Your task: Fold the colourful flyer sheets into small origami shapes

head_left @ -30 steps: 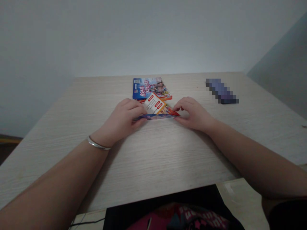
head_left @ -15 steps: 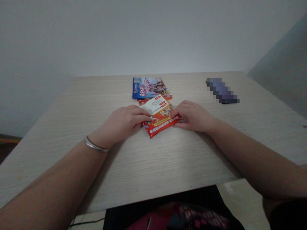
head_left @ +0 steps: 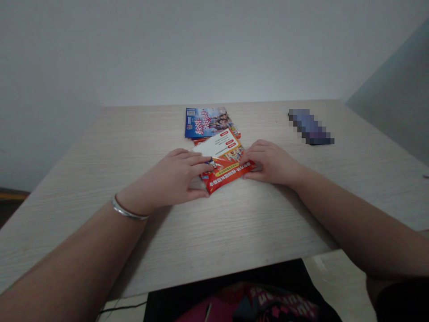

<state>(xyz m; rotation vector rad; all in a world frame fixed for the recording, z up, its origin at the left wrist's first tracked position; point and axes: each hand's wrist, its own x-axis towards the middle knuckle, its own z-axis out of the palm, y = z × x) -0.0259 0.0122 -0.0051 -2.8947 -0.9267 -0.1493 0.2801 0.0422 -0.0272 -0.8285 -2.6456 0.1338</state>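
A red, orange and white printed leaflet (head_left: 225, 171) lies slanted on the table between my hands, and its lower red part looks folded over. My left hand (head_left: 179, 176) rests at the leaflet's left edge. Its fingers stretch over the print, and its thumb is spread away from them at the near left corner. My right hand (head_left: 268, 163) pinches the right end, fingers on top and thumb at the near edge. Just behind is a pile of blue leaflets (head_left: 206, 123), overlapped by the far part of the red one.
A blurred-out dark, phone-like object (head_left: 310, 127) lies at the back right of the pale wooden table (head_left: 201, 241). A white wall (head_left: 214, 53) rises behind the table. The near table edge is just in front of my lap.
My left hand has opened: its thumb has moved from the leaflet's left edge toward the near corner. The red part lies flatter, and the white panel has shifted slightly right. My right hand barely moved.
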